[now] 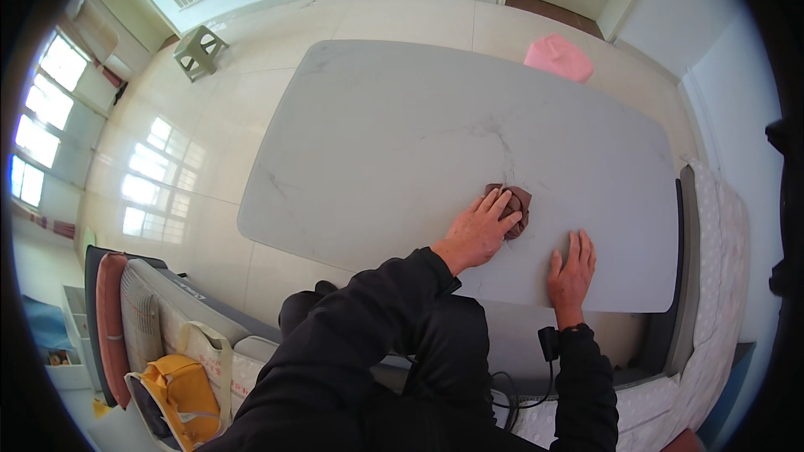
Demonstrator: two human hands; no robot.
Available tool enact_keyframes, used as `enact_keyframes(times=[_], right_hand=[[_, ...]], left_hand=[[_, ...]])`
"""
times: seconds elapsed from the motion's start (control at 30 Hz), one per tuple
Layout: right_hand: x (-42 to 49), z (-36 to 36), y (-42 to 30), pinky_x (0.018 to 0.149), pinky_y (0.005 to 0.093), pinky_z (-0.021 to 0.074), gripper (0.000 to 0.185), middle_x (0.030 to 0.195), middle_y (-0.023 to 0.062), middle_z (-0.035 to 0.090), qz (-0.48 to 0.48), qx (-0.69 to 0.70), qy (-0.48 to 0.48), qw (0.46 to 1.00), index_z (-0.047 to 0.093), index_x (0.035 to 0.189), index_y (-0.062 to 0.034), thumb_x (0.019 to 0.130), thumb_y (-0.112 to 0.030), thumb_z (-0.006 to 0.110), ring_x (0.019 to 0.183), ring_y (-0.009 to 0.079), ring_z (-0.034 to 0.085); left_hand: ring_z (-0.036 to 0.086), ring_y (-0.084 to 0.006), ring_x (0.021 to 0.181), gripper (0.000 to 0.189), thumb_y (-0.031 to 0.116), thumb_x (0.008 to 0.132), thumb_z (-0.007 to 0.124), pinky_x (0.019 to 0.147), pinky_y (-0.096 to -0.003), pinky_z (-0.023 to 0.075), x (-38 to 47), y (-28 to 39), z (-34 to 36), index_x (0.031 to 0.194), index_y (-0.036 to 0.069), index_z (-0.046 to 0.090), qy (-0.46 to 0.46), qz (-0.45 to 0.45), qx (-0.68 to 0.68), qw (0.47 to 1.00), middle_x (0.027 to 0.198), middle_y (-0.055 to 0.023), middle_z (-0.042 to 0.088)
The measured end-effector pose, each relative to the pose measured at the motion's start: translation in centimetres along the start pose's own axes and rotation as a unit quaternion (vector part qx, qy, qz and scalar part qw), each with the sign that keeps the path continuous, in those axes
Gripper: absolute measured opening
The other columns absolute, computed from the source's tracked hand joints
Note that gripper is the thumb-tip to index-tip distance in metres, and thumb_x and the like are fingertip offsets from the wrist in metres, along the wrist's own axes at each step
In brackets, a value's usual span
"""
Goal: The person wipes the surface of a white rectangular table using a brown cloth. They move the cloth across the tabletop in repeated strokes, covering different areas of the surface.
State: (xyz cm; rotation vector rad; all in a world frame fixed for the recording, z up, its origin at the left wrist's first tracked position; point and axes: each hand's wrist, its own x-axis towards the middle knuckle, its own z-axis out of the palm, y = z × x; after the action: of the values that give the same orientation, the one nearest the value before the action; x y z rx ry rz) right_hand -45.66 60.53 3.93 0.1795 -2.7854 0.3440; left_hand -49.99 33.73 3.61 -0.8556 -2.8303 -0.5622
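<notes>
A crumpled brown cloth (516, 212) lies on the grey marble-patterned tabletop (389, 138), right of its middle and towards me. My left hand (478, 231) is on the cloth, its fingers spread over it and pressing it to the surface. To the right, near the table's close edge, my right hand (571, 270) rests palm down on the tabletop. It holds nothing, and its thumb stands apart from the fingers.
Beyond the table's far edge is a pink covered object (559, 58). A green plastic stool (200, 52) stands on the tiled floor at far left. A yellow bag (182, 389) sits on the sofa (182, 301) at lower left. A black cable (549, 380) hangs by my right sleeve.
</notes>
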Motion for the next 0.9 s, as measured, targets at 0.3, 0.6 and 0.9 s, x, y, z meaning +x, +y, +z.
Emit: enact_keyframes(times=[0.3, 0.6, 0.9], right_hand=[[-0.1, 0.0, 0.2, 0.121, 0.0509, 0.0327, 0.054, 0.158, 0.0181, 0.045, 0.008, 0.009, -0.011, 1.0, 0.052, 0.148, -0.0033, 0.099, -0.021, 0.063, 0.147, 0.04, 0.04], [-0.1, 0.1, 0.1, 0.12, 0.0516, 0.0344, 0.054, 0.158, 0.0179, 0.045, 0.012, 0.006, -0.015, 1.0, 0.052, 0.148, -0.0033, 0.098, -0.022, 0.063, 0.147, 0.0406, 0.04], [0.0, 0.1, 0.3, 0.119, 0.0519, 0.0355, 0.053, 0.156, 0.0187, 0.046, -0.007, 0.018, 0.002, 1.0, 0.053, 0.146, -0.0024, 0.098, -0.021, 0.063, 0.146, 0.0414, 0.041]], left_hand=[[0.041, -0.0402, 0.149, 0.054, 0.015, 0.093, 0.065, 0.118, -0.0507, 0.0418, 1.7, -9.3, -2.6, 0.145, 0.018, 0.054, 0.036, -0.138, 0.001, 0.99, 0.16, -0.0174, 0.042], [0.038, -0.0414, 0.15, 0.059, 0.019, 0.097, 0.06, 0.12, -0.0526, 0.0382, -8.1, -20.9, -9.0, 0.153, 0.017, 0.046, 0.062, -0.312, 0.076, 0.945, 0.165, -0.0175, 0.037], [0.035, -0.0434, 0.152, 0.058, 0.02, 0.099, 0.056, 0.122, -0.0528, 0.0351, -26.2, -26.4, -14.9, 0.155, 0.014, 0.043, 0.089, -0.449, 0.106, 0.883, 0.166, -0.0182, 0.035]])
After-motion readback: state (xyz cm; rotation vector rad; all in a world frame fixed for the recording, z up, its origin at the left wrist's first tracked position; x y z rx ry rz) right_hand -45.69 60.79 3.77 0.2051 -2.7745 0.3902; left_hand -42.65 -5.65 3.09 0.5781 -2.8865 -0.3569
